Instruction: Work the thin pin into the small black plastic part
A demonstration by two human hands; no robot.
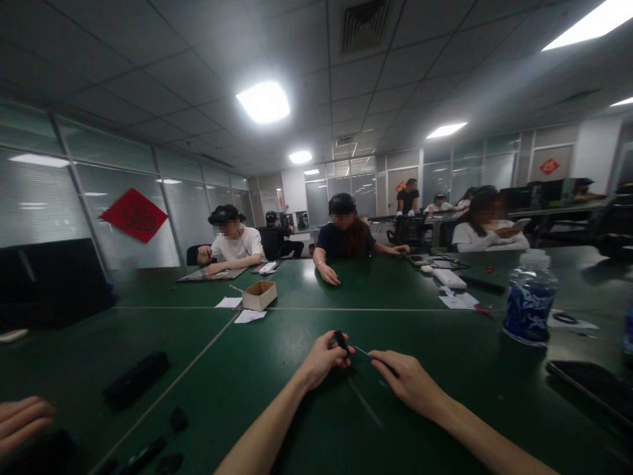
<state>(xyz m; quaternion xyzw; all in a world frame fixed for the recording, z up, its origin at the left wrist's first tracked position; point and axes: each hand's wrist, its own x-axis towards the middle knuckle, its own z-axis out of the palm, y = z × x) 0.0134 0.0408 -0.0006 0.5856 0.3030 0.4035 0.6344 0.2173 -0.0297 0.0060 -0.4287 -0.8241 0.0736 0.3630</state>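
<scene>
My left hand (322, 359) is closed in a pinch on a small black part (341, 340), held just above the dark green table (277, 409). My right hand (403, 377) is closed on a thin metal tool (362, 351) whose tip points at the black part. The two hands are almost touching near the middle of the table. A thin rod-like shadow or strip (364, 402) lies on the table beneath them.
Several small black pieces (137, 379) lie at the left, near another person's hand (22, 422). A cardboard box (259, 295) and papers (250, 316) sit further off. A water bottle (529, 297) and a dark phone (593, 388) are at the right. People sit across the table.
</scene>
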